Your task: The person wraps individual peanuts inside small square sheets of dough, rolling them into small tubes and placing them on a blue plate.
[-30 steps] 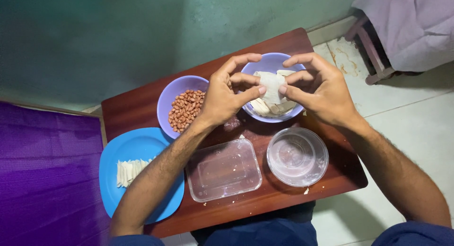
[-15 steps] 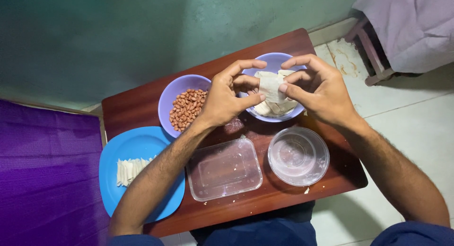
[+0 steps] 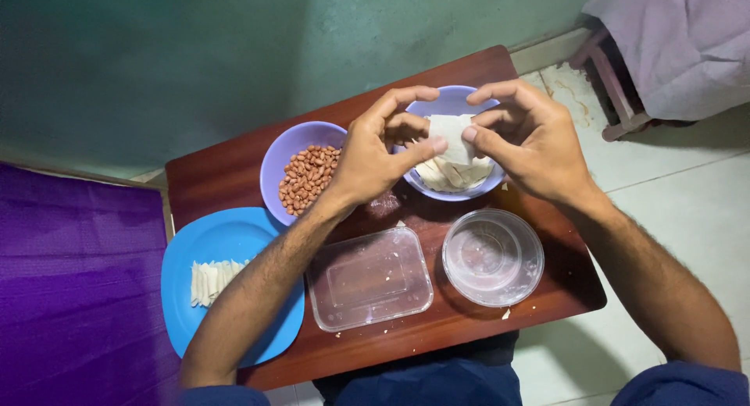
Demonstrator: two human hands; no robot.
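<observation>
Hands – left (image 3: 375,152), right (image 3: 531,144) – pinching white wrapper (image 3: 453,134) between them.

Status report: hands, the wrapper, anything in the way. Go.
Left hand and right hand pinch one white wrapper sheet above purple bowl of sheets. Peanut bowl close beside left hand. Nothing blocking.

Both forearms are reaching forward from the bottom edge and converging above the purple bowl (image 3: 437,101) at the far side of the table. The left hand (image 3: 375,156) is hovering just left of that bowl, wrist bent inward, thumb stretching right while the index finger is arching over the top. The right hand (image 3: 535,144) is sitting just right of the bowl, fingers curling left, thumb and forefinger pinching. The two hands are nearly meeting over the bowl, together gripping a pale white sheet (image 3: 451,133) between their fingertips.
</observation>
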